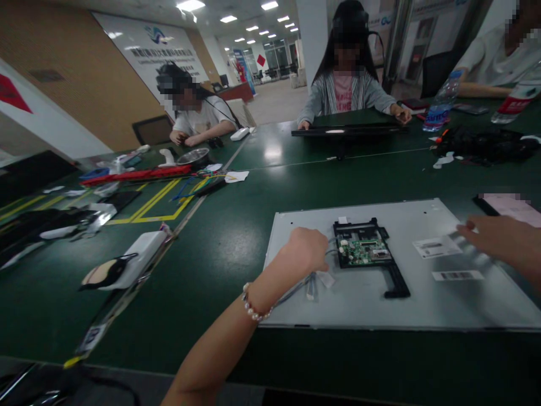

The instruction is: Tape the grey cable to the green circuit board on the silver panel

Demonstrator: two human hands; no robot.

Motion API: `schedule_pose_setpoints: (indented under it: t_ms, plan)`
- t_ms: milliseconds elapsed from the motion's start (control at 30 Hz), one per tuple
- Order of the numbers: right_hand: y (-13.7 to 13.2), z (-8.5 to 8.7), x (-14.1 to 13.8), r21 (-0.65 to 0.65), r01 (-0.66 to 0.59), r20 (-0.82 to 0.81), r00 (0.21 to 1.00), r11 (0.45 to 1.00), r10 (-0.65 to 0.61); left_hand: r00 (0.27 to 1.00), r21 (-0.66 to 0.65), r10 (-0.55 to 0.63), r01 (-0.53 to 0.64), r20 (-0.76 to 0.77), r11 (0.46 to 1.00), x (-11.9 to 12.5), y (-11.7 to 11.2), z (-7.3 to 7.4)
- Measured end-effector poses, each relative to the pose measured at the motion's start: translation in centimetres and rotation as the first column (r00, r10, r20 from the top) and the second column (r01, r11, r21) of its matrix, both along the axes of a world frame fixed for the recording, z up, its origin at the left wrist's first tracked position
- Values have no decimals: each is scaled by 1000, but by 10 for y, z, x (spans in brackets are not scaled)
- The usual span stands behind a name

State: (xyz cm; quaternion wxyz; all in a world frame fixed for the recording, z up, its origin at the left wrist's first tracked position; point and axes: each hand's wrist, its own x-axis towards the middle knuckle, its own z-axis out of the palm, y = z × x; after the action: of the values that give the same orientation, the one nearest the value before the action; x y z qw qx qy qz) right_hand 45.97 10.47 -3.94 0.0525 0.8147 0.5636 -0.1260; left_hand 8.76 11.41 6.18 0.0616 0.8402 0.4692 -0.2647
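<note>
A flat light-grey display panel [363, 307] lies back side up on the green table in front of me. On it sits a black plastic bracket [397, 282] that frames a green circuit board [363, 252]. My left hand [306, 249], a beaded bracelet on its wrist, is closed at the bracket's left side. Thin grey cables [291, 292] run from the board under this hand and out toward the wrist; its fingertips are mostly hidden. Over the panel's right part my right hand [501, 239] is stretched out flat, near the white labels [437, 246]. Whether it touches the panel I cannot tell.
Across the green table [220, 248], one person holds a dark flat screen [350, 131]; others sit left and right. A white power strip [137, 256] lies left. Bottles [442, 104], a black bundle [486, 144] and a phone-like slab [511, 204] are at right.
</note>
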Motion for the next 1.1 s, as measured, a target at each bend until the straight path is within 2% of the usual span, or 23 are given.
schedule_pose_setpoints:
  t_ms: [100,233,367,533,633,800,933,1100]
  plan:
    - [1,-5,13,-54,57,15,998,997,-56,995,39,-28,25,95,999,9,-11,3]
    - [-2,1,3,-56,42,13,999,998,-41,955,126,-138,108,262,986,30,-32,0]
    - [-5,5,-6,-48,-5,16,1000,999,6,871,295,-313,207,379,933,51,-57,-15]
    - [-6,7,-15,-35,-82,-4,997,996,82,825,439,-438,265,358,859,62,-80,-42]
    - [-6,7,-24,-26,-155,-11,988,988,155,831,484,-458,274,316,831,63,-86,-56]
    - [-10,10,-50,9,-263,-11,965,965,263,843,504,-453,268,289,821,66,-94,-68]
    - [-15,14,-73,81,-378,-62,922,922,383,845,521,-446,248,296,817,72,-98,-76]
    - [-17,5,-98,177,-493,-155,841,852,519,841,505,-443,249,310,826,79,-101,-80]
